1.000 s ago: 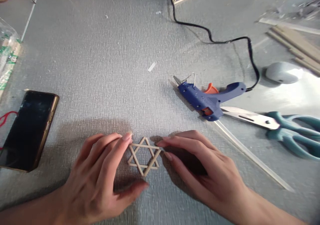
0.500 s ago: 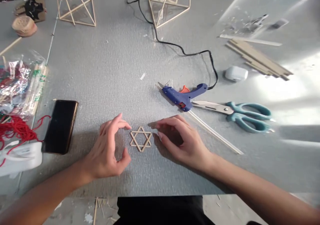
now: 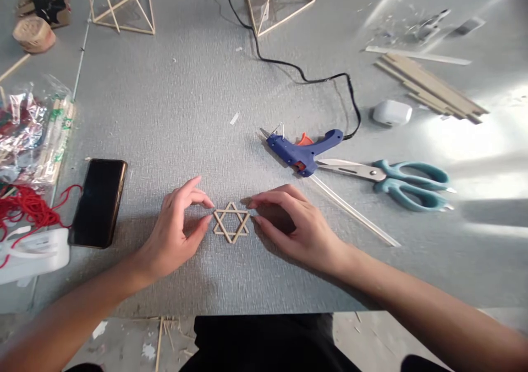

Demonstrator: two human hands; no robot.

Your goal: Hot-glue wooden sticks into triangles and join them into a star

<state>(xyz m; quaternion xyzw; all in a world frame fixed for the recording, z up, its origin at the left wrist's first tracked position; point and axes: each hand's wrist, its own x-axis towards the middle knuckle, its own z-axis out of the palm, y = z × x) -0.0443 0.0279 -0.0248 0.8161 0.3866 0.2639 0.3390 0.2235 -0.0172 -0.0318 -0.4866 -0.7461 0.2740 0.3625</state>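
**Stick star between two hands**

A small wooden star [image 3: 231,222] lay flat on the grey worktop [image 3: 173,113]. The left hand [image 3: 175,234] touched its left points with loosely curled fingertips; the right hand [image 3: 295,226], fingers half-open, touched its right side. A blue glue gun [image 3: 303,149] and scissors [image 3: 396,176] lay nearby.

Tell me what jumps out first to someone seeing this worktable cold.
The small six-pointed stick star lies flat near the front edge, with the left hand and right hand closing on it from either side, fingertips at its points. Just behind the right hand lie a blue glue gun and teal scissors. A dark phone lies left of the left hand.
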